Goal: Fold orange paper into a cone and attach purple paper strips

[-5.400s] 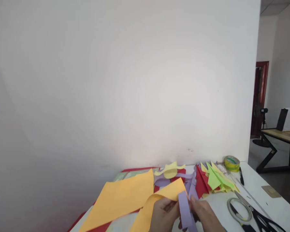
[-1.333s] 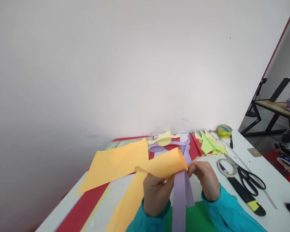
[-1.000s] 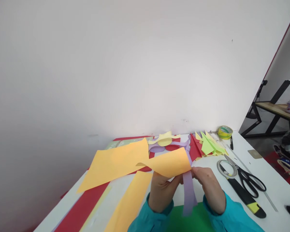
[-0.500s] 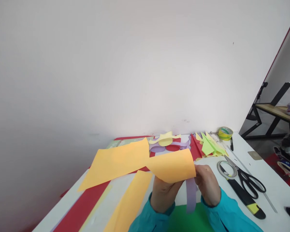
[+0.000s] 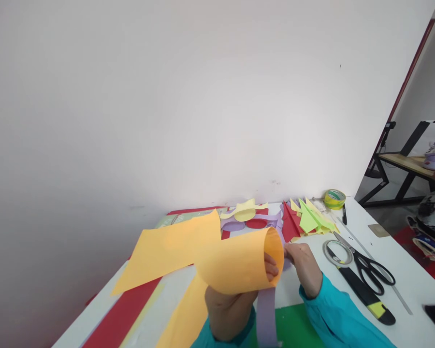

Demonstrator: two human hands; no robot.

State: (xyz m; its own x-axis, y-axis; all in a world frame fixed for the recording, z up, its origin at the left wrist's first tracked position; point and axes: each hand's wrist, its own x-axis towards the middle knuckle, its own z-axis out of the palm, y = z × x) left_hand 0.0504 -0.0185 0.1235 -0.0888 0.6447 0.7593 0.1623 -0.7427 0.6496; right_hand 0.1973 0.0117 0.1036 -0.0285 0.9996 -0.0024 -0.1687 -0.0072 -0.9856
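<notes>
A sheet of orange paper [image 5: 235, 261] is curled into a wide tube in front of me. My left hand [image 5: 228, 309] grips it from below, with fingertips showing inside the tube's right opening. A purple paper strip [image 5: 266, 314] hangs down beneath the tube's right end. My right hand [image 5: 306, 268] is just right of the opening, its thumb and fingers pinched together on a bit of the purple strip, partly hidden behind the tube. Under my hands lies a green sheet [image 5: 293, 326].
Flat orange paper [image 5: 174, 244] and a red strip [image 5: 126, 314] lie left. Behind are paper rings [image 5: 244, 212] and folded papers [image 5: 310, 217]. Scissors [image 5: 371, 268], a utility knife [image 5: 366, 295], a clear tape roll [image 5: 338, 252] and a yellow-green tape roll [image 5: 334, 198] lie right.
The orange tube has moved left and turned, so its open right end now faces me more. My right hand has come away from the tube's edge. More of the purple strip hangs in view.
</notes>
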